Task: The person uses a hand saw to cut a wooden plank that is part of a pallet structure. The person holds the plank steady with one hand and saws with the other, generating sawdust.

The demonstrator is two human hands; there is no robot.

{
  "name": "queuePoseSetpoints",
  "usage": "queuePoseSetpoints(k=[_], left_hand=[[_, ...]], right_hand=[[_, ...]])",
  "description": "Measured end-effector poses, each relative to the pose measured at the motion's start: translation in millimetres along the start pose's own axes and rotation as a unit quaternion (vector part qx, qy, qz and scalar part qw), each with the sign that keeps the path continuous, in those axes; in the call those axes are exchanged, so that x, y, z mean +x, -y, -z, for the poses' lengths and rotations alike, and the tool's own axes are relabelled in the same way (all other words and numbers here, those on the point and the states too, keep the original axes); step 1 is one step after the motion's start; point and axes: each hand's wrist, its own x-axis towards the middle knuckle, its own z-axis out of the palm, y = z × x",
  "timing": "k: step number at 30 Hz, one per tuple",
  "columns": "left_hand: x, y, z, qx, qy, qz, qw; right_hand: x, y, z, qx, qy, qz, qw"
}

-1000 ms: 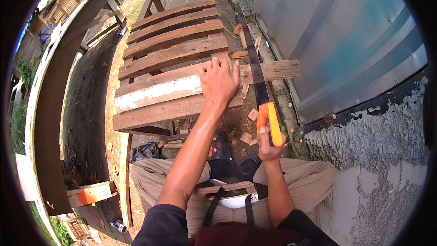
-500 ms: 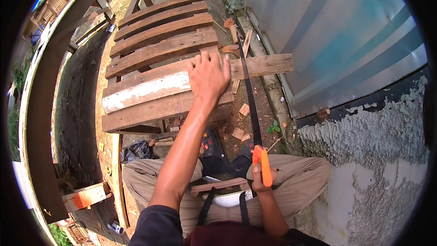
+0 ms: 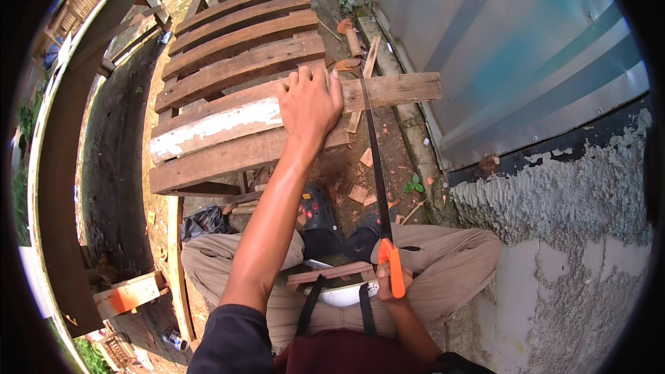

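Holding the saw [image 3: 376, 156] by its orange handle [image 3: 395, 270]: that's the right grip [image 3: 393, 282], low in the head view, near the lap. Fingers closed around the handle, no visible slack. Blade runs up and away from the handle, its far end crossing the board [image 3: 409, 88]. Can't tell how deep it sits in the wood, if at all.

Left grip [image 3: 308, 104]: palm down on the board just left of the blade, fingers laid out and a bit apart, thumb off to the side, not wrapped around anything. Close to the blade, not touching it.

Board lies across the near end of the worktop [image 3: 246, 61], a slatted wooden one, and its bare brown end overhangs the right side toward the metal sheet [image 3: 499, 62]. White-painted stretch [image 3: 222, 131] left of the hand lines up with that end; the hand covers the join.

Below the overhang: wood offcuts [image 3: 359, 194] on the ground, small green plant [image 3: 414, 185] to their right. Dark shoe [image 3: 318, 213] near the offcuts, black plastic bag [image 3: 204, 223] left of it. Far left: long wooden frame [image 3: 59, 166], orange-marked wood block [image 3: 129, 296], can [image 3: 175, 339] on the ground.
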Motion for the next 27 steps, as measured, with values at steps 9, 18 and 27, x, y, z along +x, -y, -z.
queuePoseSetpoints(k=[9, 18, 27], left_hand=[[8, -4, -4, 0.005, -0.015, -0.004, 1.0], [4, -1, 0, 0.017, 0.009, 0.018, 1.0], [2, -5, -7, 0.009, -0.023, 0.002, 1.0]], right_hand=[[225, 34, -69, 0.008, -0.05, 0.058, 0.997], [21, 34, 3, -0.077, 0.04, 0.072, 0.994], [201, 46, -43, 0.052, -0.022, -0.082, 0.995]])
